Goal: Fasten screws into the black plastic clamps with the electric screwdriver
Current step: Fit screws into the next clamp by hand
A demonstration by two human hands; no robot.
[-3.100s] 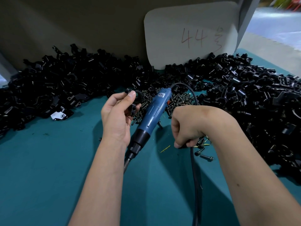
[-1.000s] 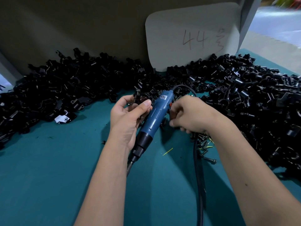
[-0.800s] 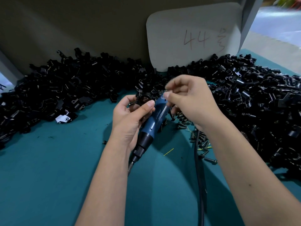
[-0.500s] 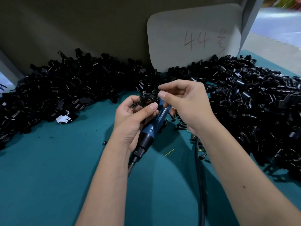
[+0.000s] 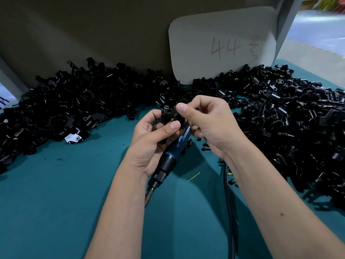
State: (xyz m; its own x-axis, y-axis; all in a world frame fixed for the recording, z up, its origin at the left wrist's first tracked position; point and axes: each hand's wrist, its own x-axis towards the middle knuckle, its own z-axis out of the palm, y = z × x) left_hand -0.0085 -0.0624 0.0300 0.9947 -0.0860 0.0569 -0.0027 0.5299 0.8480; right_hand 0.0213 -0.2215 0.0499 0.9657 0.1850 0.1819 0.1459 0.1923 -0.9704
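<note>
**Desk:** What were the hands doing over the teal felt-like table covering [image 5: 56, 202]?

**Photographer:** The left hand [image 5: 151, 143] held a small black plastic clamp [image 5: 169, 116] pinched between thumb and curled fingers, raised above the table near the middle of the scene. The same hand also trapped the blue-bodied electric screwdriver [image 5: 177, 144] against the palm, its black collar and metal bit pointing toward the near edge. That probably kept the tool ready without setting it down.

**Desk:** And the right hand [image 5: 209, 126]?

**Photographer:** Its thumb and forefinger were pressed together at the clamp's right side, apparently seating a screw. The screw itself was too small and blurred to make out.

**Desk:** Where was the stock?

**Photographer:** Glossy, angular clamps of the same kind lay in a long black heap [image 5: 84, 101] along the far left, and another heap [image 5: 289, 118] filled the right. Loose dark screws [image 5: 205, 146] lay scattered just under the right hand, within easy reach.

**Desk:** Anything else?

**Photographer:** A thick black rubbery power cable [image 5: 230, 212] ran toward the near edge beneath the right forearm. A pale grey card with rounded corners [image 5: 220, 43], marked "44" in red, leaned against the far wall.
</note>
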